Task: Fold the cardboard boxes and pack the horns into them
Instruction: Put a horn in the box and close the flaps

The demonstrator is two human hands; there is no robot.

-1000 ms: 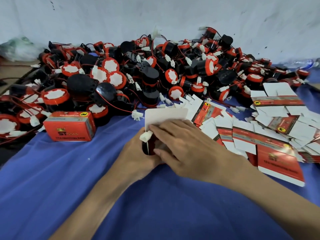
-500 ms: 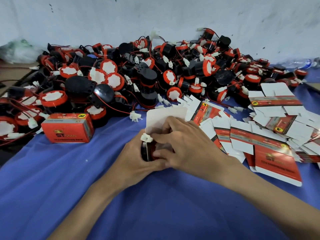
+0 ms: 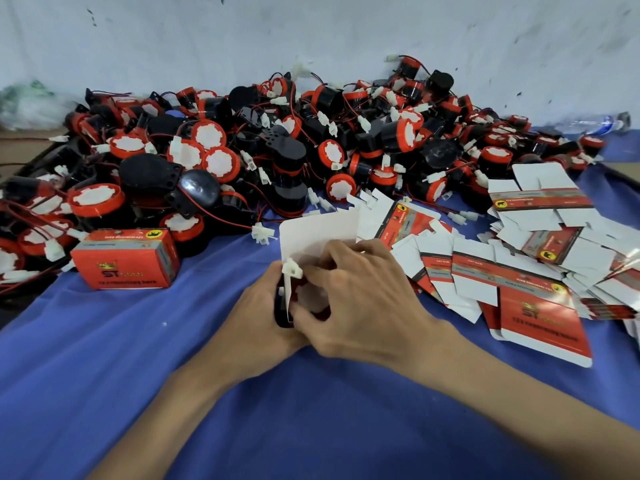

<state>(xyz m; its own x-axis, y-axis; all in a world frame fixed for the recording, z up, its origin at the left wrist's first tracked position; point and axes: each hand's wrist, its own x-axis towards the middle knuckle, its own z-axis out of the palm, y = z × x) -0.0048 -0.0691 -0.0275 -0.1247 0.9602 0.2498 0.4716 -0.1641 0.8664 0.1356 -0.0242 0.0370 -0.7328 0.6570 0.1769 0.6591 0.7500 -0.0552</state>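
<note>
our left hand (image 3: pixel 258 315) gripping the half-folded white cardboard box (image 3: pixel 317 233), our right hand (image 3: pixel 363 303) fingers curled, pinching the black-and-red round horn (image 3: pixel 282 306) into it, right between both hands

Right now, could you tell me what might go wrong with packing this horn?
1. The white connector sticks out above the box; the flap may pinch it.
2. The left hand and right hand hide the horn, so seating is unclear.
3. Flat cartons nearby could get knocked.
</note>
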